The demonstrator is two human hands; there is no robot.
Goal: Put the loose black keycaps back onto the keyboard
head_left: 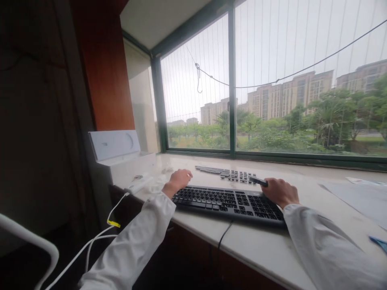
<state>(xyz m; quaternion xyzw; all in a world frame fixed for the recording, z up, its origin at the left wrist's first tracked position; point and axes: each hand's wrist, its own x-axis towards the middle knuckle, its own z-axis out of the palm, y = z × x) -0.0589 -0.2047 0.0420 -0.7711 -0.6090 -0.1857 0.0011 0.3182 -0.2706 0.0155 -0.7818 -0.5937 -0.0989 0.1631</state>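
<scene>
White sleeves, mine, fill the lower frame.

- Black keyboard (pixel 226 201): flat on the counter (pixel 256 245), its cord dropping over the front edge.
- Left grip (pixel 178 179): curled at the keyboard's far left corner. I cannot tell whether it pinches anything.
- Right grip (pixel 279 191): closed on a slim dark bar (pixel 258 181) at the keyboard's far right edge.
- Row of dark keys (pixel 226 174): behind the keyboard, its right end hidden by the bar.
- White box (pixel 115 145): at left, near a blurred white stick (pixel 139 185).
- White cable (pixel 90 241): hangs off the counter.
- Paper sheets (pixel 356 197): at right.
- Blue item (pixel 379 241): cut off by the frame.
</scene>
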